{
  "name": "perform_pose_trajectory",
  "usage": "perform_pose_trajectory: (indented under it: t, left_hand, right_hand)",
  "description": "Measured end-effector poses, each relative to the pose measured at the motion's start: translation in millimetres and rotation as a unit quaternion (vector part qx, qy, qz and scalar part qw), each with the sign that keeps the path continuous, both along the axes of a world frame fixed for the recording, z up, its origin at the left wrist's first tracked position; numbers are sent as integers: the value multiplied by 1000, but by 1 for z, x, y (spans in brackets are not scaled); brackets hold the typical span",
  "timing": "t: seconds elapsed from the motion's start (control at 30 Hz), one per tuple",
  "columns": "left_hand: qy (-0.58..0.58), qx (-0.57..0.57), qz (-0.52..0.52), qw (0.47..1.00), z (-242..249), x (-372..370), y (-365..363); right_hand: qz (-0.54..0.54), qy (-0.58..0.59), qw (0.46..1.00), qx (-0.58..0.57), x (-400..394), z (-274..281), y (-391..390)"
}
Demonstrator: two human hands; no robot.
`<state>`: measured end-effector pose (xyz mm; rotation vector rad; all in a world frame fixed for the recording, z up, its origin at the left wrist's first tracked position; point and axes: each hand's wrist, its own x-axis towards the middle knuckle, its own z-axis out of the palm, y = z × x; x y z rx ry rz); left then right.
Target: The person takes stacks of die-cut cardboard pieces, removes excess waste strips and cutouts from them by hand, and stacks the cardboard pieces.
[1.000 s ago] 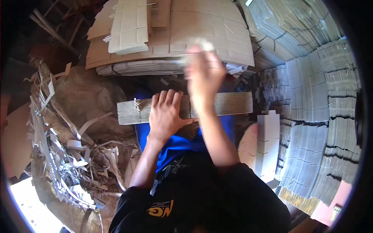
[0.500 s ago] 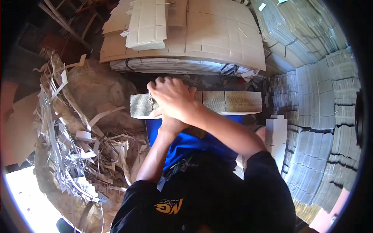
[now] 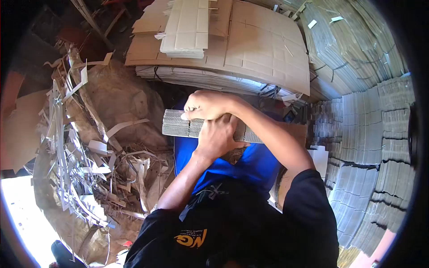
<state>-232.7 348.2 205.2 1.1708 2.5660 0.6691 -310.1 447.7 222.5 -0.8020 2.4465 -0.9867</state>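
Observation:
A bundle of corrugated cardboard pieces lies across my lap with its fluted edges facing up. My left hand is closed around the middle of the bundle, its thumb stretched along the near side. Just beyond, my right hand reaches across from the right with curled fingers gripping the bundle's far edge, left of its middle. The two hands meet and overlap, hiding part of the cardboard. Blue cloth covers my lap under the bundle.
Ahead lies a broad pile of flat cardboard sheets, with a smaller stack of cut pieces on top. Tied cardboard bundles rise along the right. Paper strips and scraps heap up on the left beside a brown sack.
My left hand has come up onto the top of the bundle. My right hand has curled its fingers over the far edge, its elbow bent more. The view has shifted slightly.

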Motion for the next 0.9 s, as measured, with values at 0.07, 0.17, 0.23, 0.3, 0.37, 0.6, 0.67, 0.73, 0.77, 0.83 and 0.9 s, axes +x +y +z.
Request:
perform_pose_trajectory:
  t: [0.07,0.17,0.23,0.3,0.37,0.6,0.67,0.73,0.77,0.83,0.9]
  left_hand:
    - [49,28,-4,998,-4,2,-2]
    - [143,84,-19,986,-7,7,-5]
    - [124,74,-31,989,-3,4,-5]
    - [115,71,-33,990,-3,3,-7]
    - [160,101,-34,981,-8,5,-10]
    - [193,122,-33,973,-10,7,-15]
    - [153,87,-43,983,-6,7,-16]
    - [139,83,-33,986,-3,11,-19]
    - [124,77,-25,989,-1,13,-20]
    - [112,67,-14,991,0,10,-21]
    - [121,43,-20,992,0,6,-20]
  right_hand:
    - [23,-126,989,-75,-5,-12,1]
    - [29,-203,970,-129,-13,-26,5]
    - [33,-239,959,-149,-13,-30,10]
    - [-58,-348,906,-233,-8,-34,16]
    - [-103,-400,871,-266,-8,-40,16]
    - [-195,-364,852,-321,-6,-39,13]
    - [-266,-389,789,-395,-2,-12,6]
    - [-380,-323,675,-544,-16,-3,15]
    - [-417,-231,628,-615,-36,-2,29]
    - [-419,-104,592,-681,-59,3,51]
    - [-508,-7,625,-593,-56,37,13]
